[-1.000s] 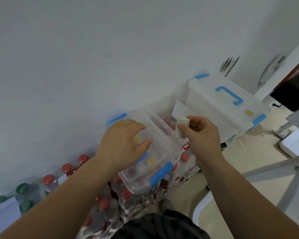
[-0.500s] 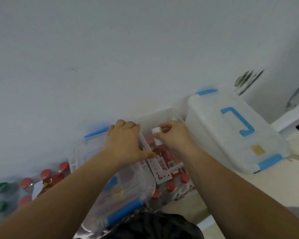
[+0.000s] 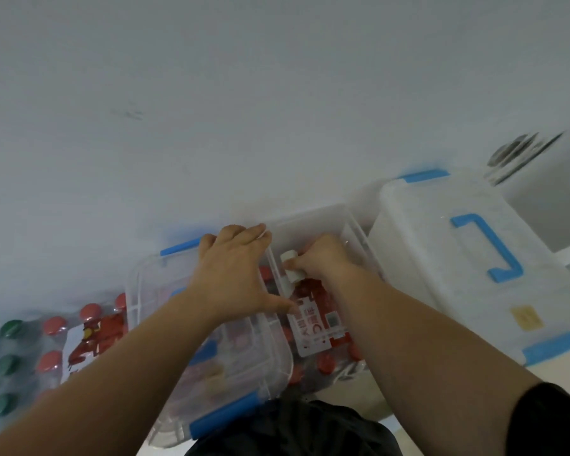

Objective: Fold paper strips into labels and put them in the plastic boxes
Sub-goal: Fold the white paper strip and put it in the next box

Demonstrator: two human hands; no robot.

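My left hand (image 3: 236, 274) grips the edge of a clear lid (image 3: 165, 327) with blue clips, holding it off to the left of an open clear plastic box (image 3: 352, 235). My right hand (image 3: 323, 261) is inside that box and pinches a folded white paper label (image 3: 290, 266) against the box's left inner wall. Through the clear box bottom, red bottle caps and a red-and-white wrapper show beneath it.
A larger frosted plastic box (image 3: 448, 274) with a blue handle and blue clips stands closed to the right. Packs of bottles with red caps (image 3: 89, 312) and green caps (image 3: 10, 329) lie at the left. A white wall runs close behind everything.
The lid has swung down and left in my left hand. My right hand has carried the label from above the box down into it, against the left wall.
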